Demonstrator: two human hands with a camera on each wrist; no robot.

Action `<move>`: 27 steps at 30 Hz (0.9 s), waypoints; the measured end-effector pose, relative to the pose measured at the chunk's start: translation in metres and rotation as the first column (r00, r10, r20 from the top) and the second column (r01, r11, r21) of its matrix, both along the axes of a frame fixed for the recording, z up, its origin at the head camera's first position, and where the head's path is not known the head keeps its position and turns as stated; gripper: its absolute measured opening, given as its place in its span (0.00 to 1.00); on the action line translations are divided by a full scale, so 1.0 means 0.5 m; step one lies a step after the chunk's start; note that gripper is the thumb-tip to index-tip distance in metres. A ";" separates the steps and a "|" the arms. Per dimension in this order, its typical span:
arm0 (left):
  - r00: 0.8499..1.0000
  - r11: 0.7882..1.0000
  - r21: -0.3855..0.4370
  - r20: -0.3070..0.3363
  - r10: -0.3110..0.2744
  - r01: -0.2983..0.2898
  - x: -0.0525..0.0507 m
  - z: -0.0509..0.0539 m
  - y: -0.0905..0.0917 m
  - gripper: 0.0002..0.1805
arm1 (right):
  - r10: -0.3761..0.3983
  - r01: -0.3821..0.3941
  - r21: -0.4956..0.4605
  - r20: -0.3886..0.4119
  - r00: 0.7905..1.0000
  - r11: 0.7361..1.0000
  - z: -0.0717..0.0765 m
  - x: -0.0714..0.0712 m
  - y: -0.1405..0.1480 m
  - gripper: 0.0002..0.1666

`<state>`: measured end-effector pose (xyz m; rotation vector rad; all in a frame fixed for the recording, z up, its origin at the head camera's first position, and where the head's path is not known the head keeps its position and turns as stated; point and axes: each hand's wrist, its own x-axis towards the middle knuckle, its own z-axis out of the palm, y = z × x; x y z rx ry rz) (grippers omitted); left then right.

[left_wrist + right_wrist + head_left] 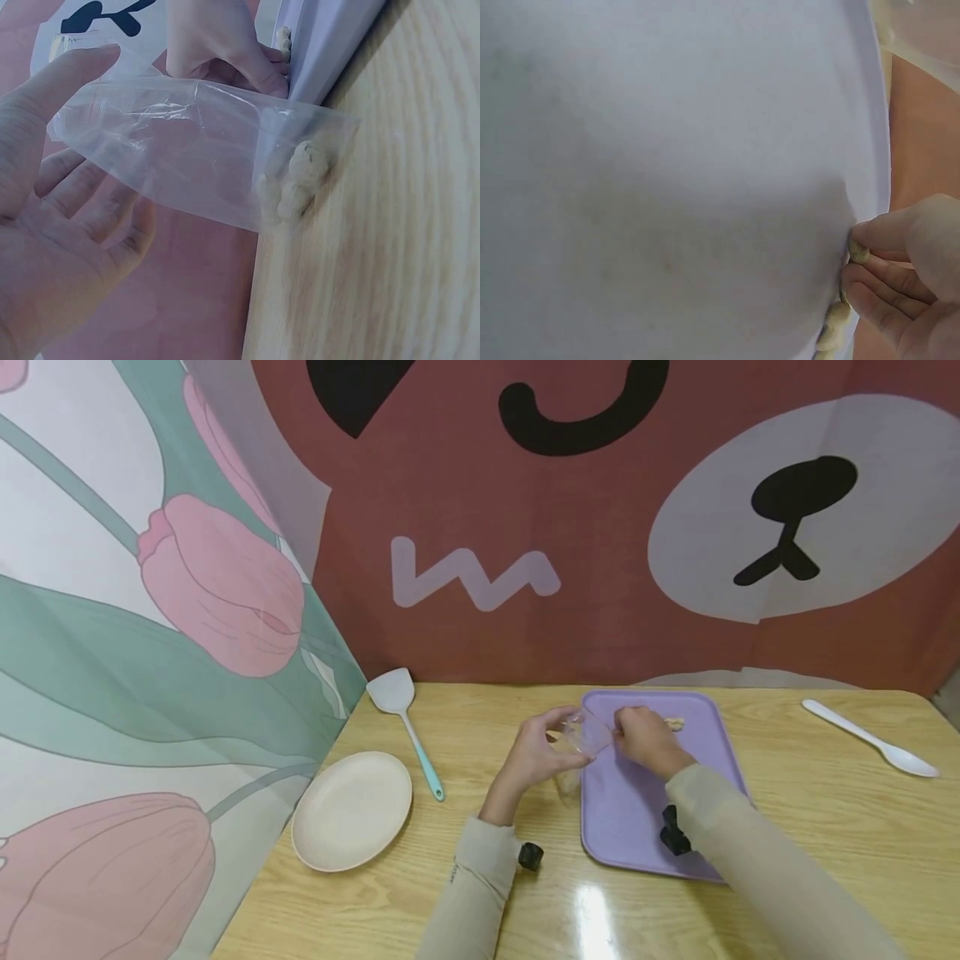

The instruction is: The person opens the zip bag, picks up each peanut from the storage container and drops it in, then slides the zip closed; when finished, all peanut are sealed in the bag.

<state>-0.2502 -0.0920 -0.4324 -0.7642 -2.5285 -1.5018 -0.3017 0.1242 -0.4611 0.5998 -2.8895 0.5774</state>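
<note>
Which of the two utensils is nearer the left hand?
The spatula, the one with the partly turquoise handle, beside the plate. The all-white spoon lies farther from the left hand, right of the tray.

On the table [810,852], a plate [352,812] lay near a turquoise-handled spatula [408,722] at left, a white spoon [870,737] at far right. A tulip print [221,593] adjoined a red backdrop [450,643].
</note>
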 end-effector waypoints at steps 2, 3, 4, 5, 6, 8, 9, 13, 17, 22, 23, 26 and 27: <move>1.000 1.000 -0.001 0.006 0.000 0.000 0.000 -0.002 0.001 0.36 | 0.007 -0.008 -0.008 -0.012 1.000 1.000 0.007 0.004 0.005 0.11; 1.000 1.000 -0.004 0.009 0.002 -0.002 0.000 -0.002 0.002 0.36 | 0.010 -0.010 -0.014 -0.018 1.000 1.000 0.014 0.006 0.008 0.10; 1.000 1.000 -0.004 0.013 0.004 -0.004 0.000 -0.002 0.002 0.36 | 0.011 -0.011 -0.020 -0.025 1.000 1.000 0.021 0.008 0.010 0.10; 1.000 1.000 -0.007 0.016 0.006 -0.006 -0.001 -0.003 0.002 0.36 | 0.014 -0.015 -0.026 -0.033 0.999 1.000 0.031 0.010 0.012 0.09; 1.000 1.000 -0.009 0.018 0.010 -0.010 -0.001 -0.003 0.002 0.36 | 0.018 -0.019 -0.031 -0.046 0.999 0.999 0.042 0.012 0.014 0.08; 1.000 1.000 -0.012 0.020 0.017 -0.017 -0.002 -0.004 0.002 0.36 | 0.028 -0.031 -0.051 -0.073 0.997 0.998 0.070 0.016 0.015 0.06; 1.000 1.000 -0.017 0.017 0.019 -0.019 -0.002 -0.004 0.002 0.36 | 0.034 -0.040 -0.064 -0.093 0.995 0.997 0.084 0.019 0.014 0.04; 1.000 1.000 -0.012 0.012 0.023 -0.023 -0.002 -0.005 0.001 0.36 | 0.056 -0.075 -0.100 -0.183 0.981 0.992 0.138 0.035 0.002 0.02; 1.000 1.000 -0.002 0.014 0.022 -0.022 -0.001 -0.003 0.000 0.36 | 0.089 -0.115 -0.104 -0.222 0.971 0.988 0.181 0.062 -0.022 0.03; 0.999 1.000 0.002 0.037 0.017 -0.017 -0.002 -0.002 -0.003 0.36 | 0.174 -0.197 -0.090 -0.214 0.961 0.976 0.213 0.101 -0.054 0.05; 0.999 1.000 0.002 0.042 0.016 -0.016 -0.002 -0.002 -0.003 0.36 | 0.191 -0.214 -0.090 -0.211 0.959 0.973 0.215 0.107 -0.059 0.05; 0.998 1.000 0.008 0.053 0.017 -0.017 -0.001 -0.002 -0.004 0.36 | 0.236 -0.258 -0.090 -0.207 0.950 0.962 0.218 0.120 -0.068 0.05; 0.998 1.000 0.007 0.055 0.016 -0.017 0.000 -0.002 -0.004 0.36 | 0.245 -0.267 -0.088 -0.204 0.948 0.960 0.218 0.122 -0.071 0.05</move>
